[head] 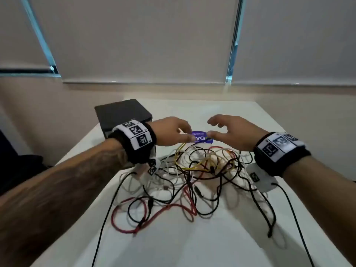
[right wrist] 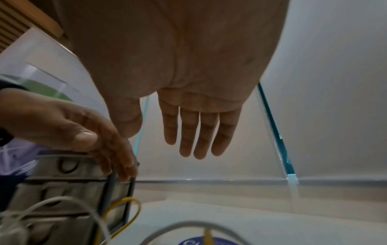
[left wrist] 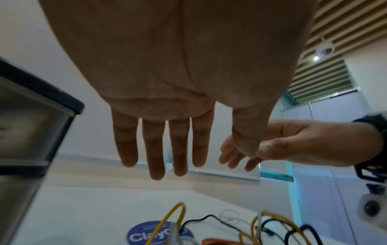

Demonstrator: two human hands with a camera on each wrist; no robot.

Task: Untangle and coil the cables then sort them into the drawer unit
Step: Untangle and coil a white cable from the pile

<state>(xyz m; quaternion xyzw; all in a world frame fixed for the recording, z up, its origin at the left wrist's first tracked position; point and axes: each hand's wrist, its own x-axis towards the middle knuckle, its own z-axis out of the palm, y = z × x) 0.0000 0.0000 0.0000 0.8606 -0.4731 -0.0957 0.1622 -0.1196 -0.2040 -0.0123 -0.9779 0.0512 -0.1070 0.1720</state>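
Note:
A tangle of cables [head: 194,176], black, white, yellow and red, lies on the white table [head: 192,243]. A red cable [head: 154,211] loops at its near left, and a yellow one [head: 194,166] runs through the middle. Both hands hover above the far edge of the heap, over a round purple sticker [head: 202,138]. My left hand [head: 173,132] has straight, relaxed fingers [left wrist: 157,149] and holds nothing. My right hand [head: 225,132] is spread open, its fingers [right wrist: 194,132] empty. The black drawer unit [head: 123,114] stands at the far left, behind my left wrist.
The table's far edge meets a beige wall under window blinds [head: 134,39]. A black cable [head: 107,214] trails off the near edge at the left, another [head: 296,218] at the right. The drawer fronts [right wrist: 62,190] show translucent in the right wrist view.

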